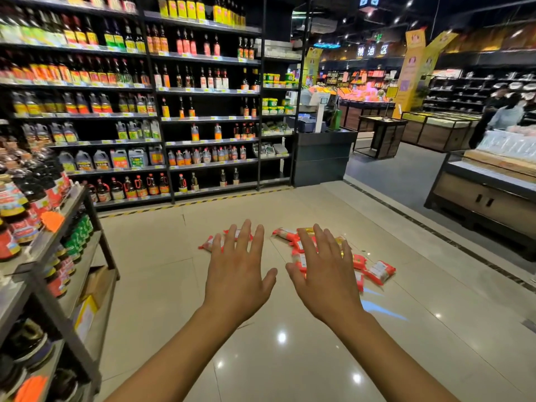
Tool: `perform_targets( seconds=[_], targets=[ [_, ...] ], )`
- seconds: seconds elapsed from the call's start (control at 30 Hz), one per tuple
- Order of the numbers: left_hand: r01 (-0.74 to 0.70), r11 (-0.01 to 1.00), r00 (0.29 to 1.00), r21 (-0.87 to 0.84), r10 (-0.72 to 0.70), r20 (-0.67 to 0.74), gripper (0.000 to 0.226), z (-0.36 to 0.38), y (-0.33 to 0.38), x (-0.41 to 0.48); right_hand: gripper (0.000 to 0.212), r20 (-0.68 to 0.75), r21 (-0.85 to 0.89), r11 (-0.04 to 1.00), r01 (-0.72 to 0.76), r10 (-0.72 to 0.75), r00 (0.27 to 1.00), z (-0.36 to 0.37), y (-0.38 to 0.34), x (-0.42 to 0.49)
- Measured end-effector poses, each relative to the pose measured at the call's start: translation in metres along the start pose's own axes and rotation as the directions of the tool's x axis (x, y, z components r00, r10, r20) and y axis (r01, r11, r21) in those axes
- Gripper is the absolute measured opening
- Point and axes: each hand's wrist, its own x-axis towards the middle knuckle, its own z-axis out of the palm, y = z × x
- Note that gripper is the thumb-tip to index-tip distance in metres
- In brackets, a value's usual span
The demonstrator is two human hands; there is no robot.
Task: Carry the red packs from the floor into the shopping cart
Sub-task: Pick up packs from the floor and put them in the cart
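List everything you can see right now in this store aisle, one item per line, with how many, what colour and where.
red plastic packs: several, red with white labels, scattered on the floor ahead; two lie apart to the left, and the hands hide some, so the exact count is unclear
glossy tiled floor: one, beige, underfoot
tall shelving unit: one run, black, far side of the aisle
sauce bottles: many, mostly dark with coloured labels, on the shelves
low metal rack: one, grey, near left, holding bottles
counter: one, black, at the shelving's right end
banners: two, yellow, right background
left hand: open, fingers spread, empty
right hand: open, fingers spread, empty
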Motion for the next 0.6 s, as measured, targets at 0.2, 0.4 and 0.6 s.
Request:
perform_targets(
  seconds=[0.2, 0.4, 0.6],
  targets=[
    [0.056, 0.997, 0.998, 0.043, -0.057, 0.014, 0.085, 0.034, -0.021, 0.071, 0.070, 0.045, 0.001, 0.999, 0.048, -0.047, 0.998, 0.029, 0.011, 0.082],
    [0.106, 0.988, 0.994, 0.111, -0.108, 0.007, 0.084, 0.054, -0.029, 0.157, 0.070, 0.052, 0.049, 0.995, 0.092, -0.095, 0.994, 0.056, 0.031, 0.188],
    [0.142, 0.981, 0.990, 0.135, -0.143, -0.002, 0.085, 0.073, -0.025, 0.247, 0.069, 0.026, 0.077, 0.984, 0.158, -0.161, 0.987, 0.066, 0.056, 0.282]
  ],
)
